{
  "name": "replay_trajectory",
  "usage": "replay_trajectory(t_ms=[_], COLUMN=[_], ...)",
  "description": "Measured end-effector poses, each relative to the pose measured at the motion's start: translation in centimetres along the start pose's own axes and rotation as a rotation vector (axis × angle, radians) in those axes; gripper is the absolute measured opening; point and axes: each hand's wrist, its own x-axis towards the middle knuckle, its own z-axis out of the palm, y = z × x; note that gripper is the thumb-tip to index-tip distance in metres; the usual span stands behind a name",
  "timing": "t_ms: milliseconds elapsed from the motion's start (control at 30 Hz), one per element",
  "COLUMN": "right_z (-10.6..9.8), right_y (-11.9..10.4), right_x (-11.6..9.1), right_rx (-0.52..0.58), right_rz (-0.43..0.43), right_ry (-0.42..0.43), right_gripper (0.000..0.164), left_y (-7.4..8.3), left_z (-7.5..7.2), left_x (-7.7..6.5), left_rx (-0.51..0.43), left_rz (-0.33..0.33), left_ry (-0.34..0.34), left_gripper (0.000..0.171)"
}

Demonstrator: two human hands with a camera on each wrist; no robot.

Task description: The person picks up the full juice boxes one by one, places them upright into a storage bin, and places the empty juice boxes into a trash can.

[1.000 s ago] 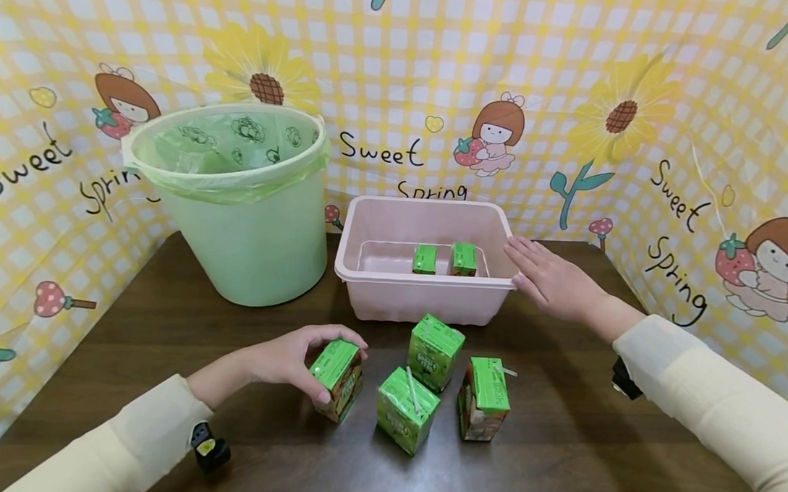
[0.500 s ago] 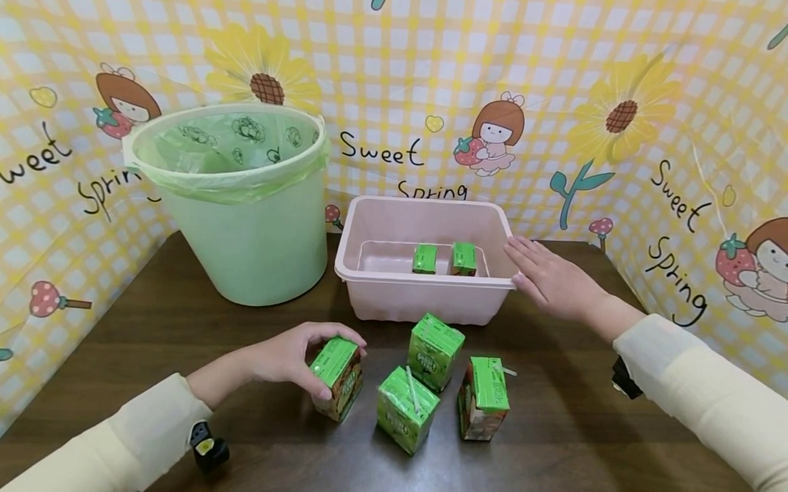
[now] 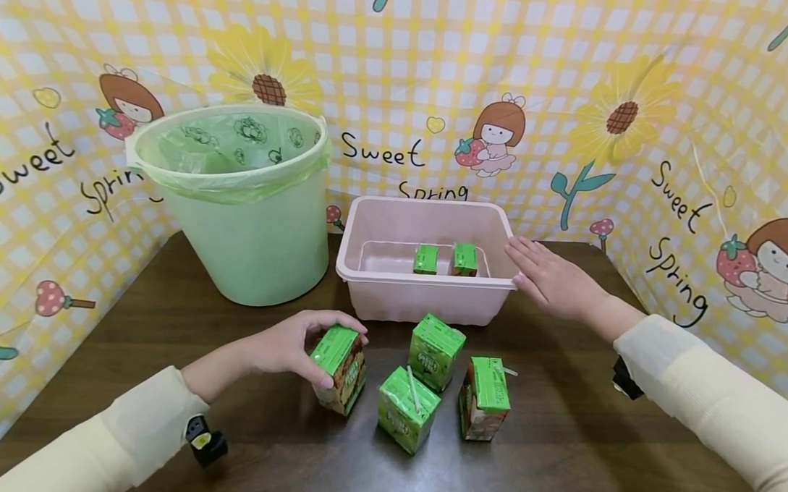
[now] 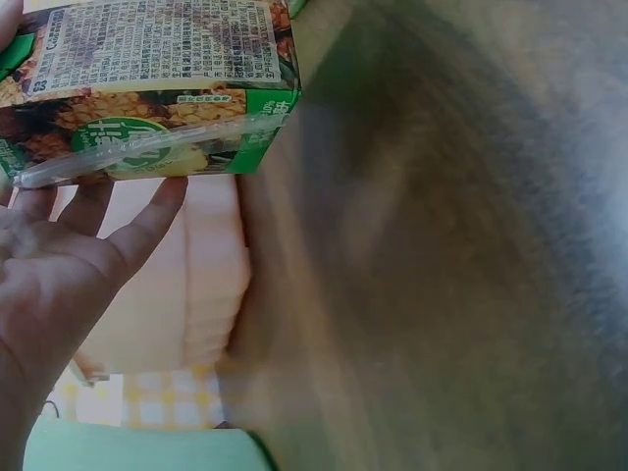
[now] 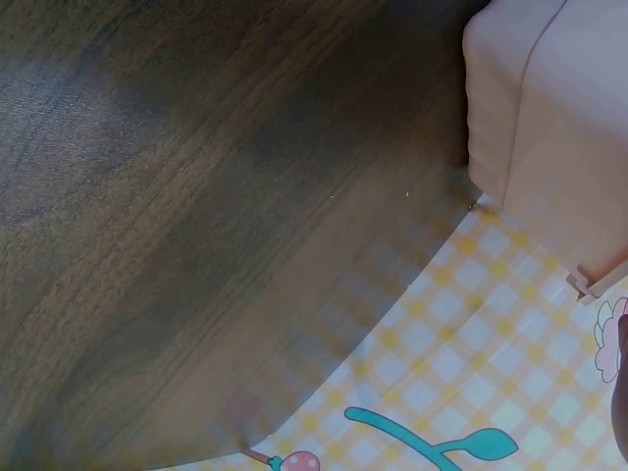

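My left hand grips a juice box with a green top, thumb on the near side and fingers on the far side. In the left wrist view, small print and a wrapped straw show on that juice box. My right hand touches the right rim of a pink plastic bin, its fingers straight. Inside the bin are two juice boxes, one left and one right. Right of my left hand stand three more juice boxes: back, front and right.
A tall green trash can with a green bag liner stands at the back left, beside the bin. A yellow checked cloth hangs behind and at both sides of the dark wooden table.
My left hand has raised its juice box a little, and the box now tilts slightly. The right hand stays at the bin's rim.
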Motion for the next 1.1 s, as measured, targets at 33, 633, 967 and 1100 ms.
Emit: replay_trajectory(t_ms=[33,633,967,1100], right_z=[0.0,0.0,0.1,0.1], right_y=[0.0,0.0,0.2,0.2], right_x=[0.0,-0.1,0.0,0.0], right_rx=[0.000,-0.005,-0.003,0.002], right_rz=[0.000,-0.022,-0.026,-0.024], right_ry=[0.000,0.015,0.020,0.017], right_gripper=[0.054,0.053,0.053,0.053], left_y=[0.2,6.4,9.5,10.8], left_z=[-0.1,-2.2,-3.5,-4.1], left_x=[0.1,2.2,4.0,5.0], left_rx=[0.002,0.079,0.113,0.100], left_rz=[0.003,0.030,0.041,0.058], left_ry=[0.004,0.090,0.151,0.176], left_gripper=[0.066,0.069,0.070,0.071])
